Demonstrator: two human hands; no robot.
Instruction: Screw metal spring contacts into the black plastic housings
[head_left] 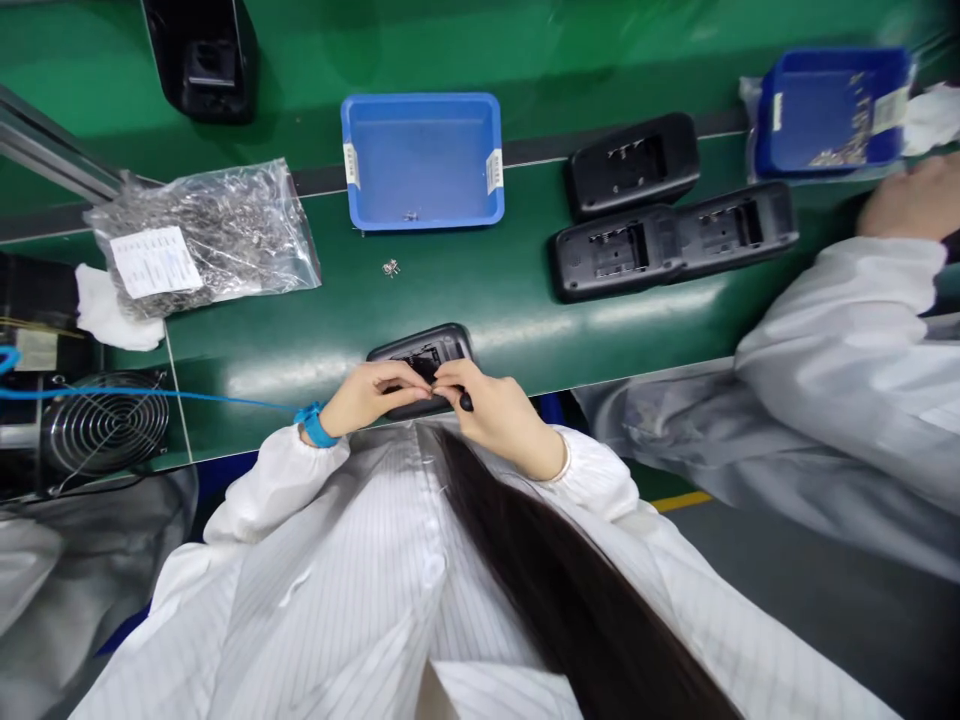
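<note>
A black plastic housing [442, 340] with an open battery compartment lies on the green bench, close to my body. Over its lower part, my left hand [375, 394] has its thumb and fingers pinched together; anything between them is too small to make out. My right hand [499, 412] meets it fingertip to fingertip. It is closed on a small tool with a black rounded handle end [466, 401]; the tool's working end is hidden by the fingers. A small pile of metal contact pieces [391, 268] lies on the bench beyond the housing.
A blue tray [424, 170] holds a few metal pieces. To its left is a clear bag of metal parts [232, 230]. Several black housings [634, 165] stand right. Far right, a co-worker's sleeve [847, 300] is near another blue tray [795, 120]. A fan [112, 430] sits left.
</note>
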